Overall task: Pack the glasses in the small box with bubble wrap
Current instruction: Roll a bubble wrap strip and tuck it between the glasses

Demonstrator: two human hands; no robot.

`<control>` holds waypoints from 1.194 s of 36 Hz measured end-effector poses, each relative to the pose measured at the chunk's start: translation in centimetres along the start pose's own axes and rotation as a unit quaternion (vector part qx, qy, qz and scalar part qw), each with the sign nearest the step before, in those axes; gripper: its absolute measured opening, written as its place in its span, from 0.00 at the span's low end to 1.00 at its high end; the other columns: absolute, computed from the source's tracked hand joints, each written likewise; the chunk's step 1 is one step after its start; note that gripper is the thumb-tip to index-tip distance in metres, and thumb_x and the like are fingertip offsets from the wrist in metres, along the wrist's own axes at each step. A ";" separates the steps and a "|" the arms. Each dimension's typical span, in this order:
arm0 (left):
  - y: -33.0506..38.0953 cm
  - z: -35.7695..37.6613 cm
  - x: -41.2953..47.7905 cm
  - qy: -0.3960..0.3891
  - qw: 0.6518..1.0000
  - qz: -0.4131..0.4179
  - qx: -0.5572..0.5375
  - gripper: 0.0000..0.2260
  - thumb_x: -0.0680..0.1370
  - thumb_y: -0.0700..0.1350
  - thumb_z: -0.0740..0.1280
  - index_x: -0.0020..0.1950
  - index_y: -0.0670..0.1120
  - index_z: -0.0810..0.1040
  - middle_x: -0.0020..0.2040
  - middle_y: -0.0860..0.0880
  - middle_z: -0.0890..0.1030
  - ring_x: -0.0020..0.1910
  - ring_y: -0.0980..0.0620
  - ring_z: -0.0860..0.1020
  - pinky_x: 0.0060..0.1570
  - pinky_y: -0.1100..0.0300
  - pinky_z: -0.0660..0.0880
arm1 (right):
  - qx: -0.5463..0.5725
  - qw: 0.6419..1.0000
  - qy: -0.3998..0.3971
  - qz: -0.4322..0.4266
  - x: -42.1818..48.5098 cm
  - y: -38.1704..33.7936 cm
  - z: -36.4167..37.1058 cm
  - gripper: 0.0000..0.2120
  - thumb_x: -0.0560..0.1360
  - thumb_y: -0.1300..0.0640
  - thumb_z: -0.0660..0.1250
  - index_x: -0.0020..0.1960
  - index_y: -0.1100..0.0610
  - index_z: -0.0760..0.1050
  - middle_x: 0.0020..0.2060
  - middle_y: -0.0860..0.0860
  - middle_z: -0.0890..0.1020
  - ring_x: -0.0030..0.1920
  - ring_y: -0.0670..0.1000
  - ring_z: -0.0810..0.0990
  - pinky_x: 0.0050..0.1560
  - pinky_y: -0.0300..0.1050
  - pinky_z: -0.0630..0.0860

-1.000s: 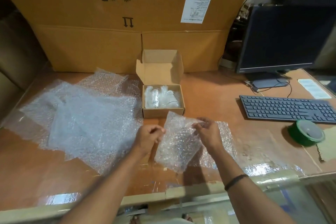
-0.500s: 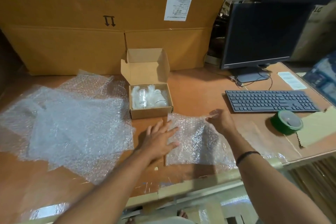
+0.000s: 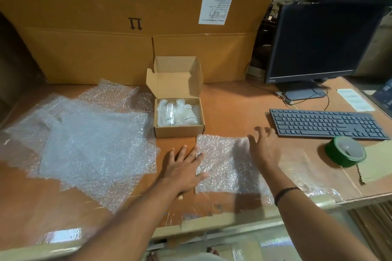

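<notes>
A small cardboard box (image 3: pixel 179 130) stands open on the desk, its lid tilted back. Inside lie glasses (image 3: pixel 178 112) nested in bubble wrap. In front of the box a small bubble wrap sheet (image 3: pixel 222 165) lies flat. My left hand (image 3: pixel 183 167) presses flat on the sheet's left edge, fingers spread. My right hand (image 3: pixel 264 147) rests with spread fingers over the sheet's upper right corner.
Several larger bubble wrap sheets (image 3: pixel 84 140) are piled at the left. A keyboard (image 3: pixel 326 124), a monitor (image 3: pixel 318 42) and a green tape roll (image 3: pixel 344 151) sit at the right. Big cartons (image 3: pixel 127 17) wall off the back. A cardboard scrap (image 3: pixel 377 163) lies beside the tape.
A second ago both hands held the small sheet up in the air. It now lies flat on the desk, and both hands have spread open over its edges.
</notes>
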State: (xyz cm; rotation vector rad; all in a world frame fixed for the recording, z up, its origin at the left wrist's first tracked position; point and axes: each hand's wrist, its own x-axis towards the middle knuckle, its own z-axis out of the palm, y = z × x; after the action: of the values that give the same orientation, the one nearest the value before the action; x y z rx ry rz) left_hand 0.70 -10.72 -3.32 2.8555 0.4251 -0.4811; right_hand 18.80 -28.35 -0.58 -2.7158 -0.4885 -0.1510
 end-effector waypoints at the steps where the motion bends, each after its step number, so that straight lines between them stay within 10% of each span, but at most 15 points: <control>1: 0.1 -0.1 0.0 0.000 1.000 -0.003 -0.001 0.32 0.79 0.67 0.50 0.79 0.58 0.43 0.79 0.55 0.38 0.78 0.45 0.37 0.71 0.36 0.34 | -0.019 0.999 0.009 -0.041 -0.3 -0.3 0.1 0.20 0.79 0.47 0.63 0.68 0.54 0.72 0.64 0.56 0.74 0.61 0.56 0.73 0.58 0.51 0.75; 9: 0.5 0.0 -0.3 0.015 1.000 -0.021 0.002 0.32 0.79 0.67 0.50 0.79 0.58 0.45 0.79 0.55 0.40 0.78 0.45 0.38 0.72 0.36 0.36 | -0.110 0.947 -0.247 -0.175 -4.6 -0.7 4.4 0.38 0.76 0.29 0.35 0.79 0.48 0.36 0.78 0.49 0.37 0.77 0.52 0.34 0.76 0.58 0.35; 14: 0.4 0.0 -0.5 0.021 0.999 -0.030 0.001 0.32 0.79 0.67 0.50 0.79 0.58 0.45 0.79 0.54 0.40 0.78 0.44 0.38 0.72 0.36 0.36 | -0.131 0.951 -0.242 -0.144 -4.0 0.4 4.7 0.40 0.72 0.28 0.29 0.77 0.50 0.32 0.76 0.50 0.34 0.76 0.54 0.32 0.73 0.59 0.31; 21: 0.4 -0.1 -0.7 0.037 0.998 -0.043 -0.006 0.35 0.78 0.68 0.54 0.79 0.55 0.47 0.80 0.52 0.44 0.78 0.44 0.41 0.73 0.37 0.39 | -0.133 0.950 -0.252 -0.127 -4.0 1.0 4.7 0.41 0.73 0.28 0.31 0.78 0.51 0.31 0.77 0.51 0.34 0.77 0.54 0.33 0.75 0.61 0.34; 25: 0.9 -1.0 -1.4 0.126 0.984 -0.123 0.017 0.41 0.69 0.75 0.60 0.74 0.51 0.64 0.73 0.47 0.66 0.71 0.43 0.63 0.68 0.44 0.56 | -0.115 0.962 -0.218 -0.114 -3.9 0.0 4.2 0.45 0.70 0.27 0.27 0.79 0.53 0.34 0.79 0.51 0.39 0.78 0.54 0.37 0.72 0.57 0.33; 34: 1.7 -0.7 -2.3 0.110 0.979 -0.130 -0.111 0.08 0.76 0.57 0.68 0.49 0.55 0.79 0.53 0.56 0.75 0.55 0.53 0.69 0.57 0.52 0.63 | -0.110 0.960 -0.198 -0.164 -2.8 -3.0 3.0 0.35 0.81 0.43 0.56 0.80 0.53 0.43 0.80 0.51 0.45 0.79 0.53 0.40 0.74 0.58 0.34; 43: -1.5 -3.4 -3.4 0.200 0.941 -0.095 -0.255 0.09 0.80 0.39 0.63 0.51 0.52 0.79 0.40 0.57 0.78 0.37 0.55 0.76 0.34 0.62 0.71 | 0.184 0.964 -0.149 -0.119 -0.6 -5.8 1.2 0.30 0.73 0.62 0.71 0.72 0.52 0.67 0.65 0.48 0.75 0.59 0.55 0.77 0.60 0.49 0.74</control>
State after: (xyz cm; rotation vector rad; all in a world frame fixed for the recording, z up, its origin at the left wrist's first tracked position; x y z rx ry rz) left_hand -1.87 -9.27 0.79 2.3971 0.7721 0.1780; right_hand 16.25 -23.04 0.17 -2.3140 -0.8379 0.2658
